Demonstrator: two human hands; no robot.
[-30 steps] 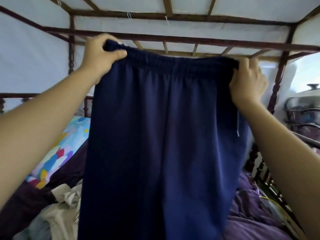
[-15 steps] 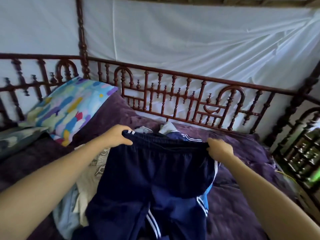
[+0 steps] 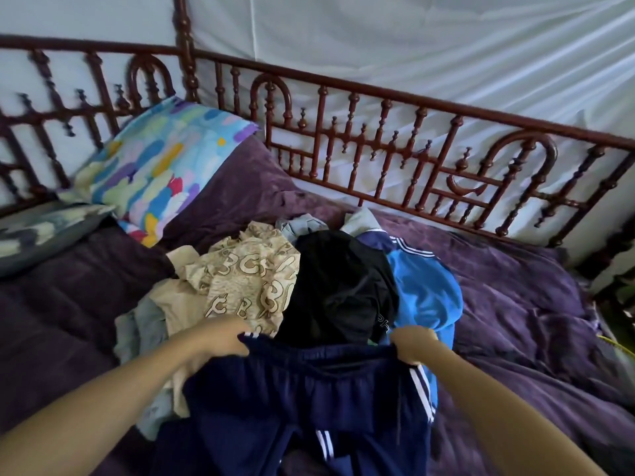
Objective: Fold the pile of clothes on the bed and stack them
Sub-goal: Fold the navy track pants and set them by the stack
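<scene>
Navy knit with white side stripes: track trousers, held at the waistband by both ends. Fingers of the left hand are curled round the waistband's left corner and grip it. Fingers of the right hand are closed on the right corner, just above the stripes. Between the two grips the waistband runs crosswise, left to right, nearly level and fairly taut. The long axis of the trousers lies at right angles to it, the legs falling back toward the person and out of the bottom of the view. Neither hand is nearer — the reach is even. Just beyond the fingers is the unfolded pile: a beige printed garment on the left, a black garment in the middle and a bright blue garment on the right. The waistband hangs over the pile's near edge; whether it touches cannot be told. The pile sits on a purple bedcover, with bare cover on both sides of it. A multicoloured pillow lies far left against the carved dark-red bed rail. Judgement: the trousers are spread but not yet folded, and no stack shows. The next move likely turns on the crosswise waistband — bringing one corner over to the other would lay leg on leg.
</scene>
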